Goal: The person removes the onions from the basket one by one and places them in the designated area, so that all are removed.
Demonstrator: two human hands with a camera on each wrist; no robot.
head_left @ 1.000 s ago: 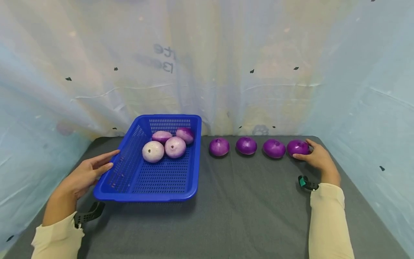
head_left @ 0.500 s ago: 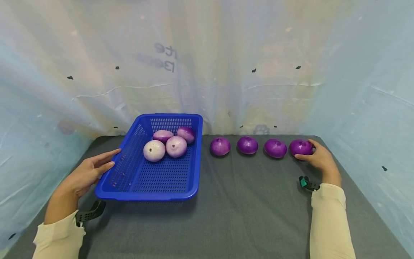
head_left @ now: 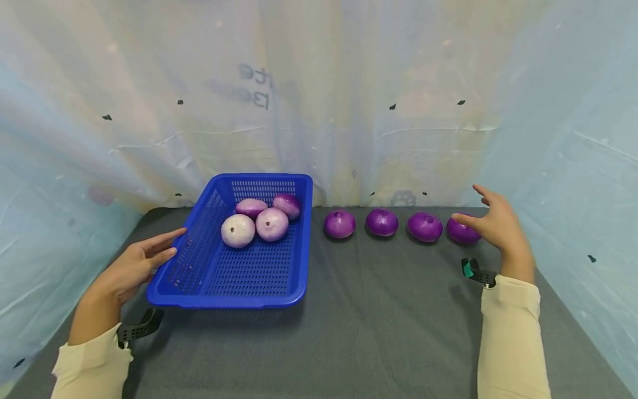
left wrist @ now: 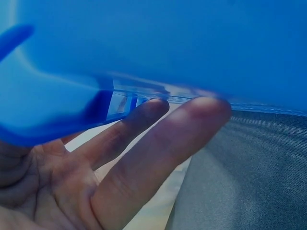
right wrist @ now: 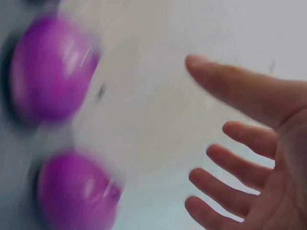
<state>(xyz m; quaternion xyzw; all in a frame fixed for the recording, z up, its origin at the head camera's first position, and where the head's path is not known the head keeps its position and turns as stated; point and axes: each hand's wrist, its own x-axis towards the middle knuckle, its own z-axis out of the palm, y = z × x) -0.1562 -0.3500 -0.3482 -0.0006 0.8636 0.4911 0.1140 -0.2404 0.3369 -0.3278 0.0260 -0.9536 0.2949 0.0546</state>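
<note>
A blue plastic basket [head_left: 234, 302] stands left of centre, holding a whitish onion [head_left: 237, 231], a pale purple onion [head_left: 271, 224] and two others behind them. My left hand [head_left: 130, 271] rests against the basket's left side, its fingers extended; in the left wrist view the fingertips [left wrist: 206, 112] meet the underside of the rim. My right hand [head_left: 498, 221] is raised over the rightmost purple onion [head_left: 461, 231], partly hiding it. Its thumb and fingers are spread with nothing between them, as the right wrist view also shows.
Three more purple onions [head_left: 340, 224] [head_left: 381, 223] [head_left: 425, 228] line up along the back of the grey cloth-covered table [head_left: 369, 332]. Behind them hangs a pale curtain [head_left: 339, 111], with more sheeting at both sides.
My right hand has let go of the rightmost onion and lifted above it, with its fingers spread. That onion had shifted slightly right. My left hand stays at the basket.
</note>
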